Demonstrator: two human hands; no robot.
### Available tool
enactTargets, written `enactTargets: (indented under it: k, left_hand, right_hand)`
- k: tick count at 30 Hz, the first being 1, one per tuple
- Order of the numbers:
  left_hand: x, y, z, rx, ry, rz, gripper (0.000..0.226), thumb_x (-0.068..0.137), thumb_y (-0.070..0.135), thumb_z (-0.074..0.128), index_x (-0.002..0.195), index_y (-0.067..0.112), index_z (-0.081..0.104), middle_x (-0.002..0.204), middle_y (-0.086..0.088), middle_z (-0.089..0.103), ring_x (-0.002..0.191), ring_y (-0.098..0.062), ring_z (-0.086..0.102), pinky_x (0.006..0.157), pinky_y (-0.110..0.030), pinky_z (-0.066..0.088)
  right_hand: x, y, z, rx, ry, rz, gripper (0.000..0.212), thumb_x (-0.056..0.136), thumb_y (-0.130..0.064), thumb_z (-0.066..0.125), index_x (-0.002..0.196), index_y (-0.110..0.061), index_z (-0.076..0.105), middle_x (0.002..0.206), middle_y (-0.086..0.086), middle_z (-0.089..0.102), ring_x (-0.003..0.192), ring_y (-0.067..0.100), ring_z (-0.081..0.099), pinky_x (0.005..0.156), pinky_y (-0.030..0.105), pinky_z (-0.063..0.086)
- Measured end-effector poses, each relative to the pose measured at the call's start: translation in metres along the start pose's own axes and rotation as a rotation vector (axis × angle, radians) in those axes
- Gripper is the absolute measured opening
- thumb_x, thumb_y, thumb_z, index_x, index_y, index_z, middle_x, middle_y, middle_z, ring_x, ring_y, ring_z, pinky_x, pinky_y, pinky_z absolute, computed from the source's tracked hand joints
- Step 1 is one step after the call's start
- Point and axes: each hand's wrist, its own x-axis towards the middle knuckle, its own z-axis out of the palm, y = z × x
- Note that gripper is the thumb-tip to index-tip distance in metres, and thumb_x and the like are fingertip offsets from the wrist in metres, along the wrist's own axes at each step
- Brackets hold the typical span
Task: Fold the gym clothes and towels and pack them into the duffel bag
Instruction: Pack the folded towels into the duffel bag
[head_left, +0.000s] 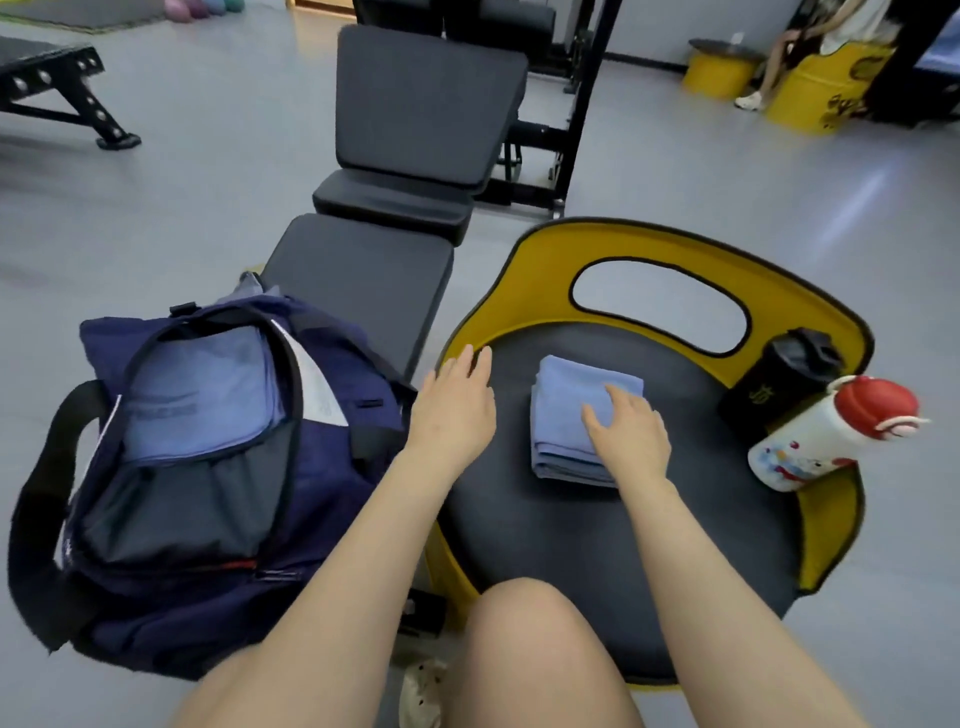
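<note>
Progress: one blue fold already lay in the open duffel bag (208, 447) | folded towel (582, 421) sat on the stool seat (545, 545), unpacked | right hand (631, 431) flat upon it, gripping nothing | left hand (454, 410) open, empty, beside it

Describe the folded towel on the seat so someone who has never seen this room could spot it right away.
Find the round black padded seat with the yellow backrest, to the right of the open navy duffel bag. Near the seat's middle lies a small light blue towel folded into a thick square, with the right hand resting flat on it. It is the only cloth there; its neighbours are a black shaker bottle and a white bottle with a red cap.
</note>
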Motion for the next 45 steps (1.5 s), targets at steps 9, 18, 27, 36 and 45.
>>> enactTargets:
  k: [9, 18, 27, 36, 45]
  left_hand:
    - [0.042, 0.064, 0.090, -0.411, -0.320, -0.116, 0.066, 0.101, 0.030, 0.037, 0.152, 0.018, -0.003, 0.160, -0.007, -0.001, 0.145, -0.024, 0.016, 0.110, -0.036, 0.028]
    - [0.045, 0.076, 0.122, -0.571, -0.322, -0.210, 0.069, 0.101, 0.025, 0.036, 0.150, 0.021, -0.013, 0.156, -0.008, 0.006, 0.104, -0.022, 0.046, 0.080, -0.026, 0.037]
    - [0.040, 0.058, 0.117, -0.587, -0.240, -0.256, 0.065, 0.102, 0.024, 0.035, 0.151, 0.021, -0.007, 0.155, -0.009, 0.011, 0.117, -0.023, 0.046, 0.079, -0.023, 0.037]
    - [0.041, 0.012, 0.103, -0.517, -0.176, -0.334, 0.067, 0.101, 0.022, 0.038, 0.151, 0.020, -0.005, 0.152, -0.012, 0.015, 0.122, -0.028, 0.044, 0.090, -0.029, 0.038]
    - [0.039, -0.021, 0.093, -0.476, -0.114, -0.410, 0.067, 0.100, 0.019, 0.040, 0.152, 0.017, -0.002, 0.148, -0.015, 0.021, 0.122, -0.029, 0.042, 0.093, -0.032, 0.038]
  right_hand:
    - [0.022, 0.056, 0.015, 0.191, -0.097, 0.133, 0.064, 0.095, -0.046, 0.046, 0.151, -0.023, 0.022, 0.156, -0.001, 0.025, 0.141, 0.021, 0.028, 0.103, 0.042, 0.037]
    - [0.028, 0.070, 0.038, 0.382, -0.290, 0.192, 0.071, 0.097, -0.042, 0.045, 0.153, -0.029, 0.004, 0.140, 0.013, 0.046, 0.123, 0.032, 0.047, 0.091, 0.037, 0.042]
    - [0.025, 0.046, 0.050, 0.341, -0.284, 0.149, 0.069, 0.099, -0.041, 0.042, 0.153, -0.025, 0.003, 0.143, 0.015, 0.043, 0.126, 0.032, 0.045, 0.095, 0.037, 0.041]
    - [0.022, -0.002, 0.067, 0.333, -0.327, 0.079, 0.070, 0.099, -0.043, 0.042, 0.153, -0.025, 0.002, 0.145, 0.015, 0.041, 0.127, 0.033, 0.044, 0.095, 0.038, 0.041]
    - [0.022, -0.041, 0.080, 0.305, -0.357, 0.010, 0.070, 0.098, -0.043, 0.042, 0.153, -0.026, 0.002, 0.144, 0.014, 0.042, 0.126, 0.033, 0.045, 0.093, 0.038, 0.041]
